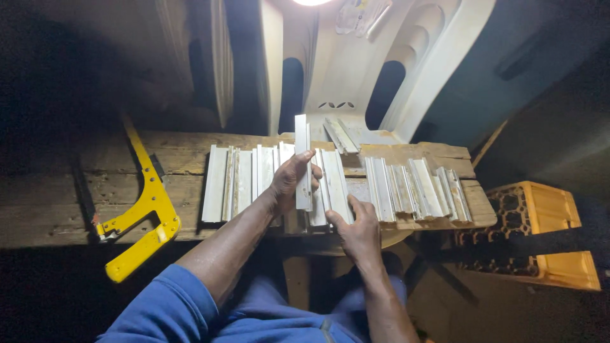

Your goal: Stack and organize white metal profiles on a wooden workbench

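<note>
While my left hand (289,181) closes around 1 pale profile strip (302,159), lifting its far end above the row, my right hand (359,232) rests with loosely curled fingers on the near ends of the neighbouring strips (333,184), pinning rather than gripping them. The row of cut strips lies side by side across the wooden bench (76,203), near its front edge. To do this well, I judge I should draw the held strip straight along its length, keeping it level so it does not drag its neighbours askew, and press down lightly with the right. A yellow hacksaw (143,209) lies well apart on the left; a yellow crate (546,235) stands to the right.
</note>
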